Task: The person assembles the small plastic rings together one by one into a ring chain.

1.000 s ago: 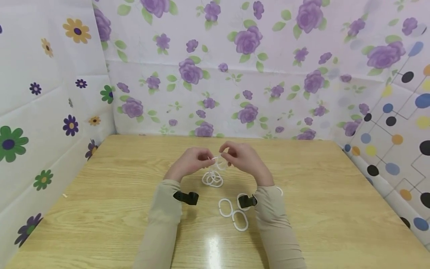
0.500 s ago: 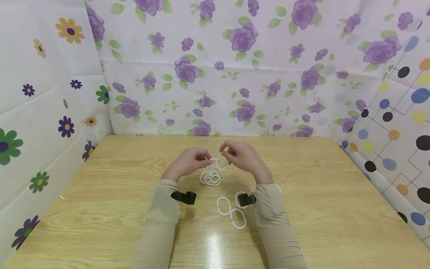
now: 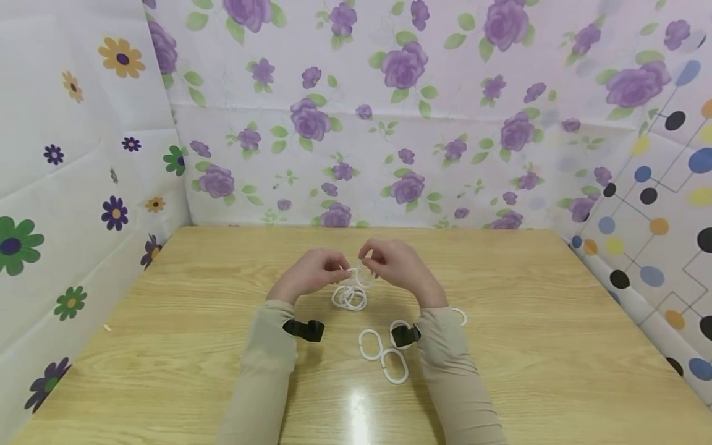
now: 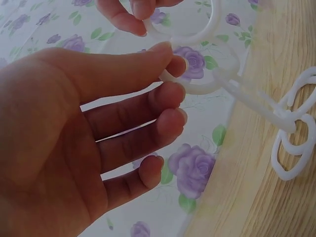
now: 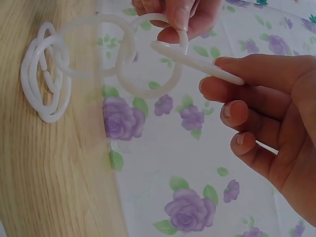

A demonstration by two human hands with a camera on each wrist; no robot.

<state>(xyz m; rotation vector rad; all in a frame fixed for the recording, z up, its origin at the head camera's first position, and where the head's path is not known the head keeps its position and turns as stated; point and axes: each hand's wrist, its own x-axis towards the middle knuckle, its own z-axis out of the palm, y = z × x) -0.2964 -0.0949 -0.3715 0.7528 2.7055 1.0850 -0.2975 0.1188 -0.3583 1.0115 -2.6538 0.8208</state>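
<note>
My left hand point(image 3: 313, 272) pinches a white plastic oval chain link point(image 5: 143, 93) between thumb and index finger; its other fingers are loosely bent. From that link a short chain of white links point(image 3: 349, 298) hangs down, its lower end heaped on the table. Opposite, my right hand point(image 3: 396, 264) pinches another white link point(image 5: 205, 65) by one end. In the right wrist view this link's free end overlaps the left hand's link close to the left fingertips. Whether the two are hooked together, I cannot tell.
Nearer the front of the wooden table point(image 3: 183, 371) lie two loose white links, a left one point(image 3: 370, 345) and a front one point(image 3: 394, 366). A third link point(image 3: 399, 324) is partly behind the right wrist camera, another point(image 3: 461, 316) beside the right sleeve. Patterned sheets point(image 3: 356, 154) enclose the table.
Compared with half a second ago, my right hand has come slightly left, closer to the left fingertips, with its link. The left hand keeps its pinch. The loose links stay where they were.
</note>
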